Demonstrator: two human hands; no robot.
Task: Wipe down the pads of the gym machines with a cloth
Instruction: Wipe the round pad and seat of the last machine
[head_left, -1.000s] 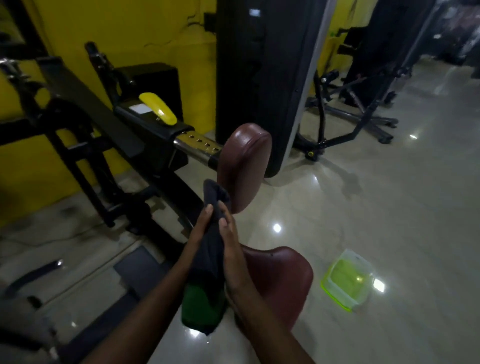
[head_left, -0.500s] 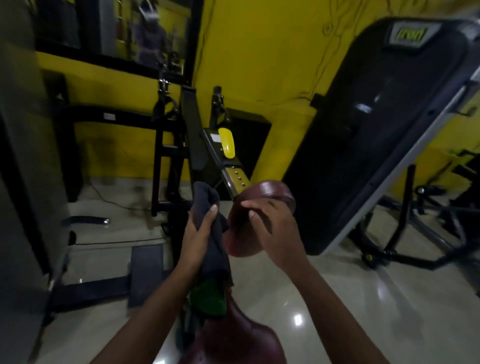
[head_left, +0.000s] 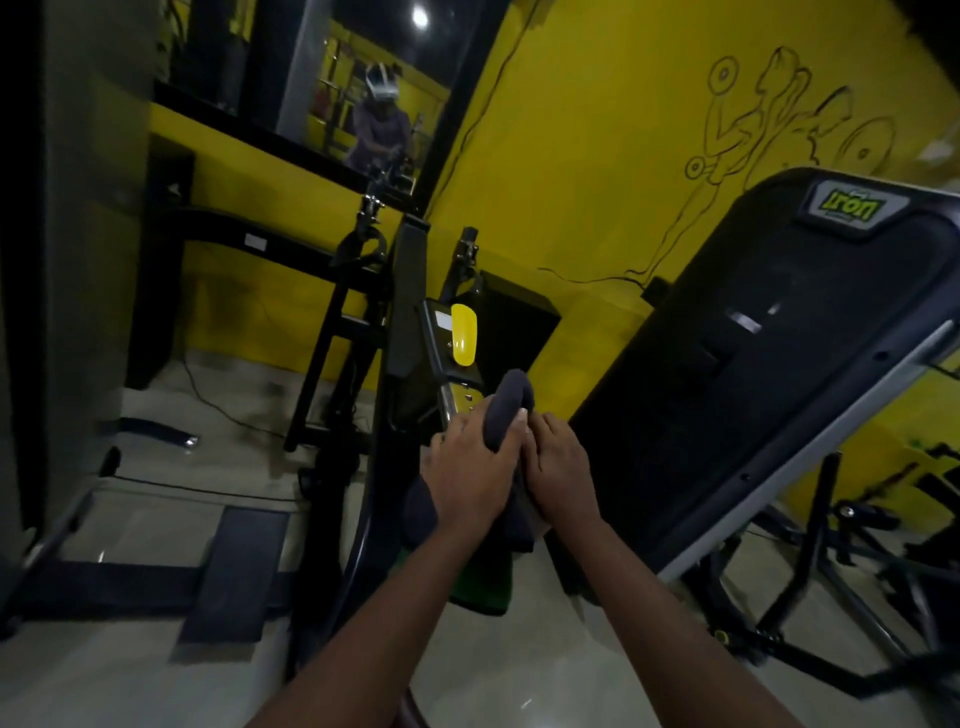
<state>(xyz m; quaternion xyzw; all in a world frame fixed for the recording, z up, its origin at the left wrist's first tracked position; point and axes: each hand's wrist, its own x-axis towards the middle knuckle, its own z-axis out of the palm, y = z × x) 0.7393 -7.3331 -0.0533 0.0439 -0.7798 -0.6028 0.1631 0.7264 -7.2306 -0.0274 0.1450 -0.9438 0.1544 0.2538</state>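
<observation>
Left hand (head_left: 470, 475) gripped cloth (head_left: 506, 405); right hand (head_left: 558, 473) curled against it, pad hidden. Best: firm, overlapping strokes, covering edges.

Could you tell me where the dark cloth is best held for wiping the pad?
Probably around its bunched upper half, from the left, as the left hand already grips it. The cloth is folded into a thick roll there, while its lower end hangs loose. The right hand rests alongside.
</observation>
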